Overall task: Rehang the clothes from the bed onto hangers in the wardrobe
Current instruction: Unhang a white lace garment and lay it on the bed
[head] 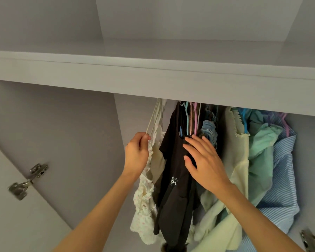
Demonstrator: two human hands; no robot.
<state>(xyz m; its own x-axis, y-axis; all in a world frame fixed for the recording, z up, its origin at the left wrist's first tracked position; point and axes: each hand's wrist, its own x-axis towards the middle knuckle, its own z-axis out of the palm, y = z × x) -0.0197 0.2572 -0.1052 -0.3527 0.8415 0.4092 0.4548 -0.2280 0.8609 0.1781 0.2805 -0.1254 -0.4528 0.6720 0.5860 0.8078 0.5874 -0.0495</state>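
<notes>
Both forearms reach up under the shelf (153, 73). Her left hand (136, 155) pinches the cream hanger (153, 119) carrying a light, floppy frilled top (144, 197); right hand (205, 160), fingers flat, presses the black shirt (175, 188) aside. Better held by the hanger.

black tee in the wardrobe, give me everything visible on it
The black tee hangs in the wardrobe between a cream floral ruffled top and pale yellow garment. Soft, matte knit, short sleeve flared left, small white print low on the front. Its hanger is hidden. The right hand rests flat, fingers straight, on its upper part.
</notes>
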